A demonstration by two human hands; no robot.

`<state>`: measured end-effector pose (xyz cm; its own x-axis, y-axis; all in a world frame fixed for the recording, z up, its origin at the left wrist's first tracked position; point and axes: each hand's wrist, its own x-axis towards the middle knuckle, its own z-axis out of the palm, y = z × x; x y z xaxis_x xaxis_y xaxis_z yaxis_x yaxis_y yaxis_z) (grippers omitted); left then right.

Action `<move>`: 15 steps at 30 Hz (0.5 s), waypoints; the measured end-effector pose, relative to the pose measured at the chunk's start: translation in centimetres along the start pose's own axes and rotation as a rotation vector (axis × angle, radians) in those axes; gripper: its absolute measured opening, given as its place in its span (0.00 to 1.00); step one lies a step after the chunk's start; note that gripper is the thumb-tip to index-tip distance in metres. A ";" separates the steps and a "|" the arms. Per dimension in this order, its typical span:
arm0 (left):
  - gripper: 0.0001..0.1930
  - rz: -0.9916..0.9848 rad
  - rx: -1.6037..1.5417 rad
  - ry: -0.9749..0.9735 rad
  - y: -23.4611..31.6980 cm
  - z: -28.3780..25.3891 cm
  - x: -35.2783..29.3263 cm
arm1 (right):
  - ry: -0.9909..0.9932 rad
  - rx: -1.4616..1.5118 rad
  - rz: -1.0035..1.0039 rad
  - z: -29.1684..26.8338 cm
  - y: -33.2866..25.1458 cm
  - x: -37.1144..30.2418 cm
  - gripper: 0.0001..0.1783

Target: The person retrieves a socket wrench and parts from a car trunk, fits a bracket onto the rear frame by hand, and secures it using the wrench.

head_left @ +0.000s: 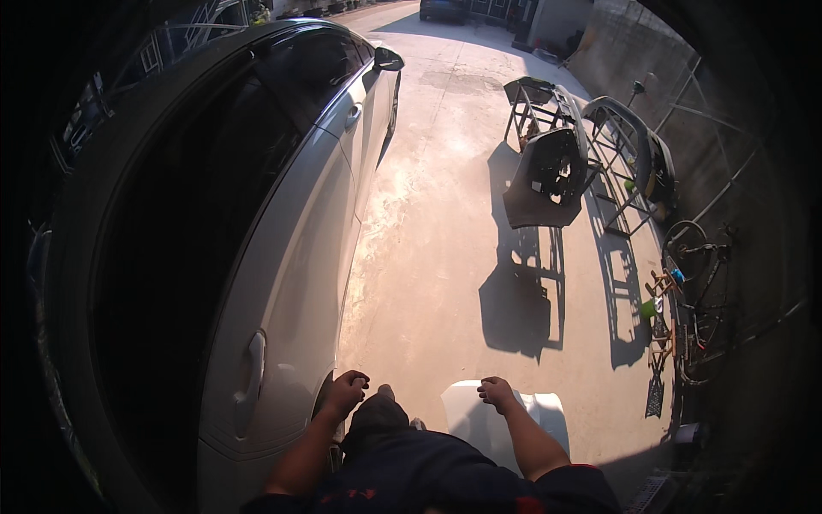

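My left hand (345, 392) hangs beside the rear of a silver-white car (300, 257), close to the wheel arch. Its fingers are curled, with a small pale spot between them that I cannot make out. Over the far edge of a white, curved panel (548, 411), my right hand (497, 392) has its fingers bent inward. A pale patch shows at those fingertips, too small to name. Whether this hand touches the panel, I cannot tell. My right forearm and body hide part of the panel.
Ahead to the right, dark car bumpers (548, 180) rest on a metal rack (621, 224). A bicycle (706, 291) leans by the right wall (629, 56), with a green container (648, 308) nearby. Sunlit concrete (419, 257) runs between car and rack. Another car (443, 8) stands far ahead.
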<state>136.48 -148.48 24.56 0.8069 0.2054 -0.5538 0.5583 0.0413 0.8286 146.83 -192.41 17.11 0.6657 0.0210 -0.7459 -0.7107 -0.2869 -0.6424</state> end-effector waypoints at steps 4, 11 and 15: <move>0.13 -0.046 -0.153 0.072 4.0 -0.4 12.9 | -0.082 -0.083 -0.203 3.9 -20.3 10.6 0.22; 0.15 -0.165 -0.256 0.089 17.2 -3.2 32.4 | -0.429 -0.422 -0.338 15.2 -47.3 24.8 0.25; 0.16 -0.063 -0.091 0.088 26.8 -4.4 40.1 | -0.548 -0.626 -0.717 21.5 -62.3 32.4 0.25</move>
<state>182.96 -134.87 24.97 0.7483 0.2848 -0.5991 0.5844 0.1443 0.7985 207.77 -153.26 29.14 0.5761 0.7556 -0.3116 0.1457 -0.4701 -0.8705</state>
